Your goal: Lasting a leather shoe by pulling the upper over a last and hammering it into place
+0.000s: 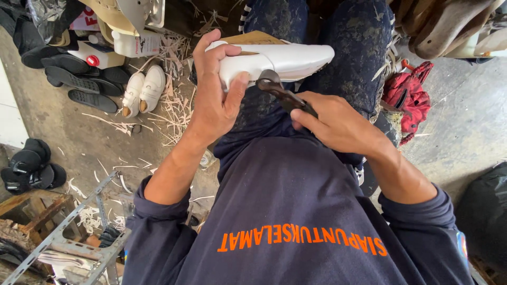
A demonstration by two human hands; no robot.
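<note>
The person is sitting and holding a white shoe [274, 59] over their lap. The left hand [214, 97] is wrapping around the back end of the shoe, with the fingers curling over the top and the thumb pressing on the near side. The shoe is lying sideways, and its long white part is sticking out to the right, past the hand.

The right hand [335, 124] is closing tight around the handle of a dark tool [282, 94]. The round dark tip of the tool is touching the near edge of the shoe, just beside the left thumb. The right hand is sitting below the shoe and a little to the right of it.

On the floor [63, 129] to the left, a small white pair of shoes [142, 91] is lying among pale wood shavings [171, 113]. Black soles [87, 87] are lying near them. A red cloth bundle [409, 100] is sitting on the floor to the right.
</note>
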